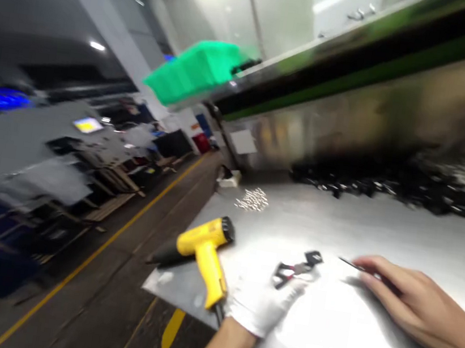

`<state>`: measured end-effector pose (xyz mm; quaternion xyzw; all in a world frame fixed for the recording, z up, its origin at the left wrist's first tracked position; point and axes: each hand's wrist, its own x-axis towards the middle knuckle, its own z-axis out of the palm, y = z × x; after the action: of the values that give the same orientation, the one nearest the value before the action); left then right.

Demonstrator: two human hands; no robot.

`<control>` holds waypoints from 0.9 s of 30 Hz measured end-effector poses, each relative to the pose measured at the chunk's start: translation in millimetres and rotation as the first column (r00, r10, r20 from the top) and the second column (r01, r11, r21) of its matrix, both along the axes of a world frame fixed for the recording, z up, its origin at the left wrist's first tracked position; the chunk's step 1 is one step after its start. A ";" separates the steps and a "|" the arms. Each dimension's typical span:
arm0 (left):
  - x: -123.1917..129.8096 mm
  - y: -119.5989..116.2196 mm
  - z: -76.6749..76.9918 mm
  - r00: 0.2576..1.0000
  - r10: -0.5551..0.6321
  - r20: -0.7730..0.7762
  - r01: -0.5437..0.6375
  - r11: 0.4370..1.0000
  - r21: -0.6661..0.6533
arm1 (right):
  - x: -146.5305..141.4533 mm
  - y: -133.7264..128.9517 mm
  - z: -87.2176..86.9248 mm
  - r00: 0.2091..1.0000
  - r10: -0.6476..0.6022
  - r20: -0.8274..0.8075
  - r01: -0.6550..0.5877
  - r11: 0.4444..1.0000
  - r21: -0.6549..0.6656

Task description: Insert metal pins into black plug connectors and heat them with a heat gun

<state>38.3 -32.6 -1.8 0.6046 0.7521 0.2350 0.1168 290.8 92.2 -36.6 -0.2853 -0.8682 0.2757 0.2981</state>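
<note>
The view is tilted and slightly blurred. My left hand, in a white glove, seems to pinch a small black and red part at its fingertips. A yellow heat gun with a black nozzle lies on the steel table, its handle beside my left hand. My bare right hand holds a thin dark strip between its fingers, just above the table. The strip's far end is hidden behind my fingers.
A long heap of black parts lines the table's back edge, with a small pile of silver pieces nearby. A green plastic bin sits on a shelf above. Left of the table's edge runs a floor aisle with a yellow line.
</note>
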 end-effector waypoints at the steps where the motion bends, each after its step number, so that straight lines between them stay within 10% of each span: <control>1: -2.4 2.9 0.4 0.998 -0.055 0.003 0.055 0.998 -0.004 | 2.3 -1.4 3.4 0.999 0.029 0.024 -0.027 0.998 -0.050; 15: -6.9 19.3 -4.8 0.897 -0.133 -0.421 0.132 0.991 -0.032 | 1.5 7.1 13.1 0.989 0.045 -0.141 -0.057 0.995 -0.085; 27: -1.1 23.1 -1.6 0.796 -0.137 -0.589 0.130 0.990 -0.056 | 4.9 9.8 17.8 0.998 0.019 0.057 -0.021 0.999 0.030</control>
<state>37.3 -9.5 -3.4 0.6984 0.7079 0.0218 -0.1030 295.8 102.0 -18.8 -0.2796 -0.8832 0.2572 0.2751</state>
